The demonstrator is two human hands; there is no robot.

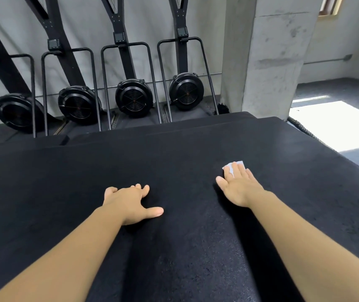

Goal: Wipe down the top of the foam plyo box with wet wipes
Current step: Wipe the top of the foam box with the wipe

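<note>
Wiping looks underway, though how much is done cannot be told: the right hand (239, 186) presses a white wet wipe (231, 167) flat-fingered onto the black foam plyo box (174, 247) top's far right, while the left hand (130, 203) rests spread beside it.

Four black fan-wheel machines (134, 98) are ranged along a pale grey wall (82, 22). A concrete pillar (268, 51) is set at the right; the dark floor (337, 88) beyond is lit by a sunlight patch (335, 125).
</note>
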